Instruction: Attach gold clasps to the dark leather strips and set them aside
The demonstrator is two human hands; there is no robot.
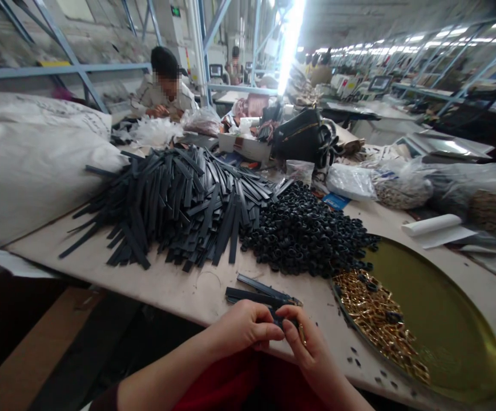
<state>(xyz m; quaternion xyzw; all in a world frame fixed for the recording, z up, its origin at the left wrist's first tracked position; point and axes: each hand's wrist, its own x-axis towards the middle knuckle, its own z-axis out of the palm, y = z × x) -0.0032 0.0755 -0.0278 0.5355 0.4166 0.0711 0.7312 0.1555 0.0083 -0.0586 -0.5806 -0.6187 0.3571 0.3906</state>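
Close together at the table's front edge, my left hand [248, 326] and my right hand [305, 338] meet with their fingertips pinched. A dark piece that looks like a black strip [277, 321] shows between the fingers, mostly hidden by them. Against my right palm, partly covered, is a small gold metal clasp [302, 335]. Just beyond my hands lie a few flat black strips [254, 296]. Farther back is a large heap of such strips [179, 205], and beside it a pile of small black loops [307, 234].
A round gold-coloured tray [448, 308] at the right holds many gold clasps [376, 319] and some black loops. A big white sack [33, 171] stands left. Behind are a black bag [301, 134] and plastic bags [353, 181]. A person [166, 85] sits across the table.
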